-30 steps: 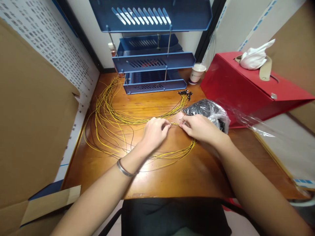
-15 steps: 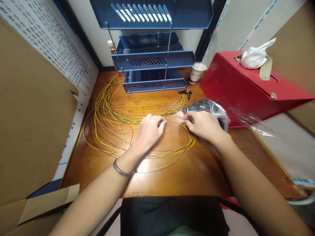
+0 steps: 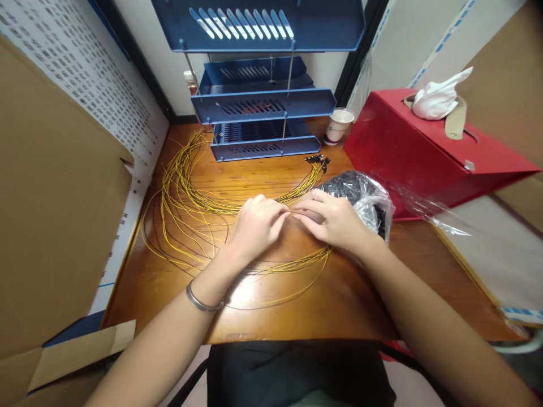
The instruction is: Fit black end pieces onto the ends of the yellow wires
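Across the middle of the table (image 3: 339,305), as the head view shows, yellow and dark wires (image 3: 182,169) lie in a loose loop, thin and glossy, curving round on the left. Their far run ends on the right in a cluster of small black connectors (image 3: 319,161); their near run passes out of sight beneath the right hand (image 3: 335,220). The left hand (image 3: 258,226) brings thumb and forefinger together beside the right hand's fingertips, which are slightly parted. Whether either grasps a wire end is too small to tell.

The tabletop is shiny orange-brown wood, with a bright glare near the left wrist. Pale walls rise behind, and brown cardboard (image 3: 59,186) stands at the left.

Counted: one metal bangle (image 3: 201,302) on the left wrist, one blue rack (image 3: 307,104) with three tiers, one bottle (image 3: 190,82), one paper cup (image 3: 338,127), one red box (image 3: 399,152) topped by one white tissue (image 3: 436,102), and one clear bag (image 3: 352,183) with dark contents. The wires overlap too much to count.
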The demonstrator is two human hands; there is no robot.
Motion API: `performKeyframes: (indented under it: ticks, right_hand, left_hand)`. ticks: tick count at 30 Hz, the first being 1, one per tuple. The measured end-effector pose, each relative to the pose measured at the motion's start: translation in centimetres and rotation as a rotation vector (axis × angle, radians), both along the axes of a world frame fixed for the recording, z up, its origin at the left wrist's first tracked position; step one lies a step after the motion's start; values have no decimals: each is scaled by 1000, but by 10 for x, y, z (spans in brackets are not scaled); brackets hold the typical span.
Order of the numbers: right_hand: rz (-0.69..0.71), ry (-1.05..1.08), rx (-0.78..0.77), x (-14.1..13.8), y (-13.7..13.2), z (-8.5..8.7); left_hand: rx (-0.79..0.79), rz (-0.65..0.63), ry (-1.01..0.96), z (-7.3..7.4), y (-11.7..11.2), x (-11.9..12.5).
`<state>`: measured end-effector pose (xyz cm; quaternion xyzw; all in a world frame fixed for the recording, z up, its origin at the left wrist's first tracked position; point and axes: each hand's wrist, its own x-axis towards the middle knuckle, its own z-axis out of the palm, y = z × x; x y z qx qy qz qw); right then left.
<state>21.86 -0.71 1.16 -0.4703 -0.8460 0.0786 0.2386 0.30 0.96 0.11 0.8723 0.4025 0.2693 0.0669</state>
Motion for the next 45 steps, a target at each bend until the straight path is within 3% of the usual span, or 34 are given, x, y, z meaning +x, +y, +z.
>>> performKeyframes:
  ticks: [4,11,18,24,45]
  right_hand:
    - [108,104,49,0,0,-4]
    - [64,162,235,-1,-2,-3]
    - [39,138,259,-3,-2,-2]
    - [147,286,381,-7,0,-3]
    - [152,233,297,-6,-1,-5]
  left_hand:
    - [50,-89,-65,6,-1,-4]
    - [53,-74,-125,13,-3,-7]
    - [166,-94,-131,12,-2,-10]
    - [247,-130,-179,10,0,-9]
    - [370,-186,-105,13,1,-11]
